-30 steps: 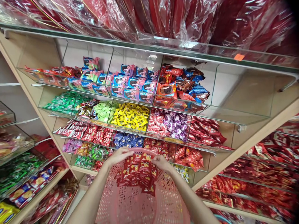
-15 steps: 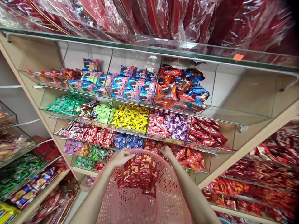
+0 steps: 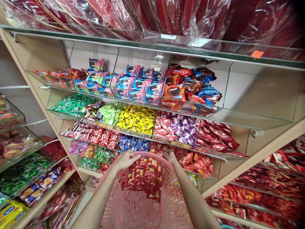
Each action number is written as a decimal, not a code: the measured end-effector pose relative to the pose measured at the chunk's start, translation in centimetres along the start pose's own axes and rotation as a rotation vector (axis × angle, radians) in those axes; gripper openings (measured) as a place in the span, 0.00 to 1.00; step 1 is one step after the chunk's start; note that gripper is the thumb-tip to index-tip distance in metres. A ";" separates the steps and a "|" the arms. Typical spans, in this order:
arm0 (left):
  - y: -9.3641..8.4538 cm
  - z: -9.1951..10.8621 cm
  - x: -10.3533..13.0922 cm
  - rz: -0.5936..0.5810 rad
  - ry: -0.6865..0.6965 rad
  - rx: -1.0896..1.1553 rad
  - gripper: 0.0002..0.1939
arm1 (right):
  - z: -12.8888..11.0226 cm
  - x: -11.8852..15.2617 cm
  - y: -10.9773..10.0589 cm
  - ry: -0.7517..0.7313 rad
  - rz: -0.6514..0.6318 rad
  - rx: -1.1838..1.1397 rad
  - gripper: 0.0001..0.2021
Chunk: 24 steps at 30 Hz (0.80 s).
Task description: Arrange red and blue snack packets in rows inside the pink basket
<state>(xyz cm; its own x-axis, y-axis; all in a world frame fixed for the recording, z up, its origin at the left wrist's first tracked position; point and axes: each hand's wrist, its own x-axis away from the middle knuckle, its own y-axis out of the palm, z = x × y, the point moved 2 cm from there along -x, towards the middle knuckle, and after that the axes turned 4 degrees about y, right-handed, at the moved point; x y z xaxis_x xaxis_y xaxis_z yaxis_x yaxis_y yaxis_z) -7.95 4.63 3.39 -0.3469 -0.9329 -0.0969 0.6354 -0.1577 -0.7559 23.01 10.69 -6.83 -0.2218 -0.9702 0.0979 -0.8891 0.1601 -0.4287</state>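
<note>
A pink perforated plastic basket (image 3: 138,210) is tilted in front of me, its far rim up against the lower shelves. Several red candy packets (image 3: 145,178) with round orange prints lie against its far wall. My left hand (image 3: 126,160) is closed on the far rim, left of its middle. On the right side of that rim my right hand (image 3: 169,157) is closed too, with its fingertips partly hidden. Just beyond the hands, similar red packets (image 3: 156,148) fill a shelf compartment, beside blue-wrapped candies (image 3: 133,143).
A glass-fronted shelf unit (image 3: 140,44) holds wrapped cookies (image 3: 140,86), yellow candies (image 3: 137,119) and purple-and-white candies (image 3: 184,128). Red plastic-wrapped goods (image 3: 143,16) lie above. More stocked shelves stand at the left and the right, with red packets (image 3: 267,190) at the right.
The view has shifted slightly, so the shelves sit a little further right. Both hands remain at the basket rim, and the packets lie about the same inside it.
</note>
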 end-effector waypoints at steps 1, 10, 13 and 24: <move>0.0 0.0 0.0 -0.002 0.004 -0.001 0.26 | 0.0 0.0 0.0 0.007 0.000 -0.030 0.12; 0.0 -0.2 0.0 0.012 0.020 0.004 0.27 | -1.7 1.8 -0.7 0.016 0.036 -0.080 0.14; 0.0 -0.1 0.0 0.004 0.013 0.007 0.27 | -3.8 2.7 -1.4 -0.045 0.083 -0.071 0.15; -0.3 0.7 0.2 -0.003 -0.029 0.028 0.32 | -9.4 8.3 -2.4 -0.310 0.196 0.028 0.19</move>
<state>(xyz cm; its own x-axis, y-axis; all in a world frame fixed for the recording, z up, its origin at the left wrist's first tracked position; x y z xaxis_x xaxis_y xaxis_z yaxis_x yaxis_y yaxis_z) -7.75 4.29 4.06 -0.3285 -0.9415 -0.0758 0.6540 -0.1688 -0.7375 19.57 3.96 3.47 -0.2513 -0.9314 -0.2634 -0.8297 0.3474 -0.4369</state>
